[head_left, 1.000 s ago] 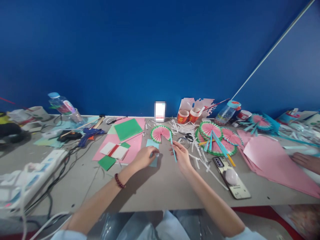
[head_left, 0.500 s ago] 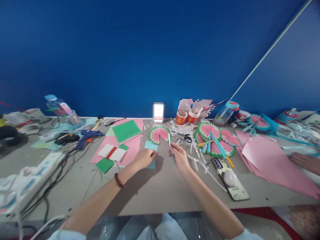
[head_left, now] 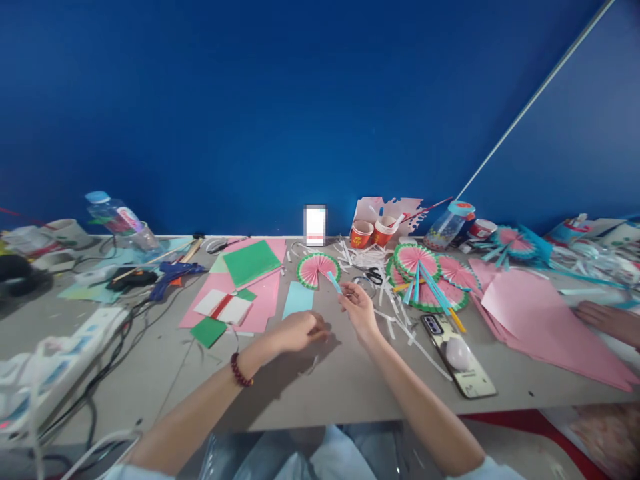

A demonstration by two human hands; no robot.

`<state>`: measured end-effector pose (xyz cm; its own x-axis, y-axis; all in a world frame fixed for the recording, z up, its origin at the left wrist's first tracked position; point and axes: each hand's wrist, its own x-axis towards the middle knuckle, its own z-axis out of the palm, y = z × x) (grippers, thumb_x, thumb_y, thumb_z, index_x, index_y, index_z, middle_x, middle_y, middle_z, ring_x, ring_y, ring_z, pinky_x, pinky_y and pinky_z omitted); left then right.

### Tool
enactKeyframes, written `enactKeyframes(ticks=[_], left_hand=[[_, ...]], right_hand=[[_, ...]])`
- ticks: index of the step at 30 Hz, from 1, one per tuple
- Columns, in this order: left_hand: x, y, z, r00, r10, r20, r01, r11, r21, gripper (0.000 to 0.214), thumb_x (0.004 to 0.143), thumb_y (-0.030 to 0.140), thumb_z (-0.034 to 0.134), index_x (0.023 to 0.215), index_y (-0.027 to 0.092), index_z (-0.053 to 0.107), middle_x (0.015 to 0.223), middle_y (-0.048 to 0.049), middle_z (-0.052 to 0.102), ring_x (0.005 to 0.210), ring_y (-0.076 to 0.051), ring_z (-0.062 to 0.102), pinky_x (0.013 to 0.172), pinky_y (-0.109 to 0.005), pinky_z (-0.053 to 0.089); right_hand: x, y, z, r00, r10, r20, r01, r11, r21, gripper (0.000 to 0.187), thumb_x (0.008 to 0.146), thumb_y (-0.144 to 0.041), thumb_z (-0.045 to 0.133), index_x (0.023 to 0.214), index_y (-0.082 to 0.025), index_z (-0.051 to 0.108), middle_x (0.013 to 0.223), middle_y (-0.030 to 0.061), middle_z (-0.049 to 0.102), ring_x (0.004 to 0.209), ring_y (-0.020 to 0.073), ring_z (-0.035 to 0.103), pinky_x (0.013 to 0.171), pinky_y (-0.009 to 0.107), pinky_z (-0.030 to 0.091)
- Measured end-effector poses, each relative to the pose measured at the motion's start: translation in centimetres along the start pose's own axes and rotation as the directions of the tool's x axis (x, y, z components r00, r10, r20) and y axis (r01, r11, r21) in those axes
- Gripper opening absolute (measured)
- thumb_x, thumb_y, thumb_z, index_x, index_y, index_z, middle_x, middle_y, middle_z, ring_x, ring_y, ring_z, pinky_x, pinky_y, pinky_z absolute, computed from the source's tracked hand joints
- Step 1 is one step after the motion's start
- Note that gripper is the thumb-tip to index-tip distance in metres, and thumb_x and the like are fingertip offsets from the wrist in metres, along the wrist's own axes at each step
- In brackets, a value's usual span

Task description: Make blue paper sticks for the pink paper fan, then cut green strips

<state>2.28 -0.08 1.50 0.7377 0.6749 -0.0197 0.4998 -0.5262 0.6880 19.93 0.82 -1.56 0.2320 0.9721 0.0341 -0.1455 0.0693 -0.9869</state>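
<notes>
My right hand [head_left: 357, 307] pinches a light blue paper strip [head_left: 334, 281], whose far end reaches over the pink folded-paper fan [head_left: 310, 272] with a green edge. That fan is flat on the table and has a gap in its front side. My left hand [head_left: 303, 331] hovers closer to me with its fingers curled; what they hold, if anything, I cannot make out. Below it shows a small blurred white scrap [head_left: 314, 365]. Just behind my left hand lies a light blue paper sheet [head_left: 299, 299].
Green paper [head_left: 253, 262] rests on pink sheets [head_left: 270, 308] at left. Finished fans [head_left: 417, 263], black scissors [head_left: 374, 275], white paper scraps [head_left: 400, 313] and a phone [head_left: 463, 367] are to the right. Paper cups [head_left: 361, 235] stand behind. Another person's hand [head_left: 607, 320] touches pink sheets.
My left hand has moved off the blue sheet, toward me and slightly right. The strip in my right hand has turned from upright to slanting over the fan. A white scrap now shows below my left hand.
</notes>
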Motion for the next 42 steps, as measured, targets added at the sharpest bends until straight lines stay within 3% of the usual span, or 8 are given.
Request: enactKeyframes(ticks=[5, 8, 13, 21, 29, 33, 38, 42], left_hand=[[4.1, -3.5, -1.7, 0.945, 0.026, -0.325, 0.055, 0.97, 0.238, 0.02, 0.086, 0.026, 0.048, 0.096, 0.023, 0.065, 0.097, -0.006, 0.065, 0.093, -0.021, 0.06, 0.08, -0.03, 0.044], [6.9, -5.5, -2.9, 0.905, 0.023, -0.425, 0.138, 0.929, 0.344, 0.024, 0.081, 0.021, 0.053, 0.103, 0.022, 0.063, 0.107, -0.0066, 0.062, 0.1, -0.022, 0.057, 0.085, -0.034, 0.044], [9.9, -6.5, -4.0, 0.924, -0.02, -0.382, 0.194, 0.886, 0.422, 0.038, 0.073, 0.016, 0.057, 0.111, 0.021, 0.059, 0.122, -0.0087, 0.057, 0.107, -0.026, 0.054, 0.088, -0.035, 0.043], [11.1, -5.9, -4.3, 0.919, -0.094, -0.383, 0.268, 0.862, 0.431, 0.004, 0.071, 0.018, 0.059, 0.072, 0.018, 0.062, 0.082, -0.0083, 0.065, 0.09, -0.027, 0.058, 0.083, -0.038, 0.04], [8.9, -5.0, -4.1, 0.901, -0.157, -0.405, 0.301, 0.898, 0.32, 0.004, 0.069, 0.018, 0.06, 0.072, 0.02, 0.062, 0.074, -0.001, 0.067, 0.074, -0.019, 0.058, 0.066, -0.028, 0.04], [5.5, -4.4, -3.8, 0.896, -0.203, -0.395, 0.305, 0.927, 0.216, 0.003, 0.071, 0.021, 0.06, 0.07, 0.021, 0.062, 0.071, -0.0003, 0.066, 0.071, -0.017, 0.056, 0.061, -0.026, 0.037], [2.4, -4.6, -2.3, 0.904, -0.112, -0.413, 0.245, 0.927, 0.283, 0.005, 0.072, 0.019, 0.058, 0.067, 0.02, 0.06, 0.067, -0.0004, 0.063, 0.073, -0.019, 0.054, 0.067, -0.028, 0.036], [1.8, -5.1, -1.1, 0.879, -0.093, -0.468, 0.24, 0.934, 0.264, 0.005, 0.073, 0.018, 0.057, 0.072, 0.02, 0.062, 0.076, -0.0023, 0.065, 0.081, -0.02, 0.053, 0.073, -0.03, 0.037]], right_hand=[[0.2, -0.1, -0.3, 0.999, 0.021, -0.04, -0.022, 0.999, -0.038, 0.029, 0.063, -0.031, 0.066, 0.087, -0.016, 0.062, 0.065, -0.0025, 0.053, 0.052, 0.0086, 0.045, 0.044, 0.019, 0.037], [0.2, -0.2, -0.3, 0.999, 0.013, -0.033, -0.014, 0.998, -0.053, 0.026, 0.066, -0.033, 0.065, 0.084, -0.015, 0.062, 0.061, -0.0029, 0.051, 0.05, 0.0086, 0.043, 0.043, 0.019, 0.035], [0.4, 0.3, -0.5, 0.999, -0.022, -0.026, 0.019, 0.996, -0.09, 0.026, 0.066, -0.036, 0.065, 0.081, -0.015, 0.063, 0.061, -0.0021, 0.051, 0.051, 0.0089, 0.043, 0.045, 0.02, 0.035], [0.7, 0.4, -0.8, 0.999, -0.039, -0.018, 0.036, 0.99, -0.139, 0.024, 0.067, -0.034, 0.063, 0.082, -0.015, 0.064, 0.063, -0.0015, 0.053, 0.053, 0.0098, 0.044, 0.048, 0.021, 0.036], [1.6, 0.5, -1.8, 0.987, -0.16, -0.014, 0.15, 0.947, -0.286, 0.022, 0.071, -0.035, 0.061, 0.081, -0.017, 0.063, 0.07, 0.0009, 0.06, 0.062, 0.0131, 0.053, 0.058, 0.024, 0.042], [1.7, -0.3, -2.2, 0.96, -0.25, 0.126, 0.28, 0.859, -0.428, 0.016, 0.075, -0.032, 0.059, 0.078, -0.017, 0.063, 0.075, 0.0031, 0.062, 0.066, 0.0146, 0.055, 0.064, 0.026, 0.044], [1.2, -0.8, -2.1, 0.856, -0.328, 0.4, 0.51, 0.666, -0.545, 0.011, 0.08, -0.025, 0.055, 0.077, -0.02, 0.064, 0.076, 0.0035, 0.062, 0.072, 0.0167, 0.055, 0.069, 0.027, 0.043], [1.0, -0.1, -1.8, 0.848, -0.281, 0.448, 0.52, 0.598, -0.609, 0.007, 0.078, -0.024, 0.057, 0.084, -0.02, 0.061, 0.083, 0.0042, 0.062, 0.074, 0.0173, 0.056, 0.069, 0.028, 0.043]])
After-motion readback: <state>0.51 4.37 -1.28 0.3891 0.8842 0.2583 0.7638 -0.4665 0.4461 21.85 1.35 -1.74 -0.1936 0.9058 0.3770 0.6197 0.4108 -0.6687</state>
